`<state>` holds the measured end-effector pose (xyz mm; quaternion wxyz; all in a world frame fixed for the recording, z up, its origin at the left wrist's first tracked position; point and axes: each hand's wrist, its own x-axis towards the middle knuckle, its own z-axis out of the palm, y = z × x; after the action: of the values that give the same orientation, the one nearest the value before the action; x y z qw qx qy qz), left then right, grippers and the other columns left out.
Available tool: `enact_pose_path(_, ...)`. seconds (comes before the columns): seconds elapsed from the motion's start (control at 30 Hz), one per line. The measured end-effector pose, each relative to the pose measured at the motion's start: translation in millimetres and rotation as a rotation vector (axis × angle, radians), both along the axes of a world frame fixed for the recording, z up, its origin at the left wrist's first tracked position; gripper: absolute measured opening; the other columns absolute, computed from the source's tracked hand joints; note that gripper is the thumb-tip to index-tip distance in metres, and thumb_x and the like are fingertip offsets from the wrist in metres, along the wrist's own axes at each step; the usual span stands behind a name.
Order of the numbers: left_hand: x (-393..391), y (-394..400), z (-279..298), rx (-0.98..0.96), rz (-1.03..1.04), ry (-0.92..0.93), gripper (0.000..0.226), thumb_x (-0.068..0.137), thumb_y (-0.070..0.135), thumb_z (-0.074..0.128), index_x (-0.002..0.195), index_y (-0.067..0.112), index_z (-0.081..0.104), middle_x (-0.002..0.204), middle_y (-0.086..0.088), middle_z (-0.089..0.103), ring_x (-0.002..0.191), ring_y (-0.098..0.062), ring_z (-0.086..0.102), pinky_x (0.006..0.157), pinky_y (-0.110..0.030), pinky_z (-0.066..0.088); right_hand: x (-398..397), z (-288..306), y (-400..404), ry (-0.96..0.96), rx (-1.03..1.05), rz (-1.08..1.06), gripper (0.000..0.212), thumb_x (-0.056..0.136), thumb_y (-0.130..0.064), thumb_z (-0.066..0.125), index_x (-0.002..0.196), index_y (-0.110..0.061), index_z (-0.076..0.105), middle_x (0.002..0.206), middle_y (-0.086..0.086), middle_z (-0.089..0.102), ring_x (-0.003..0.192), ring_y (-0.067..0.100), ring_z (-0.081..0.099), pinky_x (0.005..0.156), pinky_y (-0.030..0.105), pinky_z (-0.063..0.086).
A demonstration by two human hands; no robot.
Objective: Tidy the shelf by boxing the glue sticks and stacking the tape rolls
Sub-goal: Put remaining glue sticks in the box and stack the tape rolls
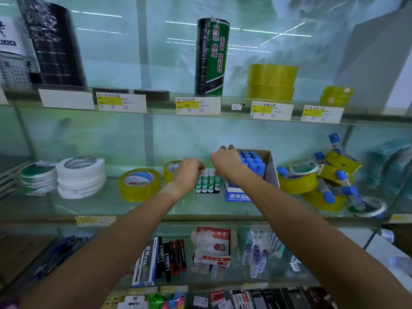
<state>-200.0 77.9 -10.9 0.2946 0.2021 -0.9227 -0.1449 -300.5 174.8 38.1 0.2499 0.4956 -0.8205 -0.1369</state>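
A row of green-and-white glue sticks [207, 182] stands upright on the middle glass shelf [200, 208]. My left hand [189, 170] is closed on their left end. Just to their right sits an open cardboard box [270, 168] packed with blue-capped glue bottles [253, 160]. My right hand [227, 162] lies over the box's left wall, with its fingers curled past the back corner. A yellow tape roll [139, 185] lies to the left, and another yellow roll [171, 169] is partly hidden behind my left hand. White tape rolls [81, 177] stand stacked further left.
Right of the box is a jumble of yellow tape rolls [298, 182] and loose blue-capped glue tubes [327, 192]. The upper shelf holds tall black tape stacks [211, 56] and yellow rolls [272, 81]. Markers [171, 257] and ink pad boxes sit on the shelf below.
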Motion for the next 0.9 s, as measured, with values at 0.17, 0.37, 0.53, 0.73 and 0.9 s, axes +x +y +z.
enact_pose_path(0.17, -3.3, -4.8, -2.3, -0.028, -0.010, 0.020, 0.021, 0.084, -0.001, 0.061, 0.098, 0.004, 0.075, 0.096, -0.015, 0.073, 0.095, -0.031, 0.066, 0.080, -0.038, 0.051, -4.8, -2.2, -3.7, -0.012, -0.003, -0.001, 0.024, 0.084, -0.002, 0.058, 0.108, -0.008, 0.062, 0.111, 0.014, 0.065, 0.118, 0.028, 0.050, 0.104, 0.043, 0.032)
enact_pose_path(0.37, -5.0, -9.4, -4.2, -0.036, -0.024, 0.037, 0.023, 0.084, 0.003, 0.063, 0.104, 0.007, 0.074, 0.104, -0.011, 0.073, 0.101, -0.027, 0.065, 0.085, -0.031, 0.049, -7.9, -2.7, -8.1, -0.015, 0.015, 0.000, 0.023, 0.086, -0.002, 0.056, 0.107, -0.009, 0.061, 0.110, 0.013, 0.064, 0.116, 0.027, 0.051, 0.103, 0.042, 0.031)
enact_pose_path(0.53, -5.4, -11.7, -4.4, -0.035, -0.031, 0.044, 0.022, 0.084, 0.004, 0.065, 0.104, 0.008, 0.075, 0.103, -0.009, 0.074, 0.101, -0.026, 0.066, 0.086, -0.030, 0.048, -7.6, -1.4, -10.6, -0.047, 0.015, -0.006, 0.024, 0.085, -0.002, 0.056, 0.108, -0.010, 0.059, 0.112, 0.013, 0.062, 0.113, 0.027, 0.054, 0.106, 0.042, 0.029)
enact_pose_path(0.73, -7.0, -16.0, -3.2, -0.044, -0.052, 0.033, 0.022, 0.083, 0.006, 0.067, 0.103, 0.009, 0.075, 0.103, -0.009, 0.074, 0.101, -0.025, 0.066, 0.089, -0.031, 0.049, -7.3, 1.4, -12.3, -0.066, 0.044, 0.007, 0.023, 0.085, -0.007, 0.060, 0.107, -0.012, 0.058, 0.110, 0.011, 0.062, 0.109, 0.025, 0.057, 0.103, 0.040, 0.033)
enact_pose_path(0.9, -8.1, -17.5, -2.1, -0.040, -0.058, 0.026, 0.023, 0.082, 0.005, 0.066, 0.103, 0.009, 0.075, 0.103, -0.009, 0.074, 0.102, -0.025, 0.066, 0.089, -0.031, 0.048, -8.9, 0.7, -12.7, -0.068, 0.039, 0.014, 0.022, 0.086, -0.006, 0.058, 0.107, -0.012, 0.057, 0.111, 0.011, 0.062, 0.106, 0.026, 0.059, 0.103, 0.041, 0.032)
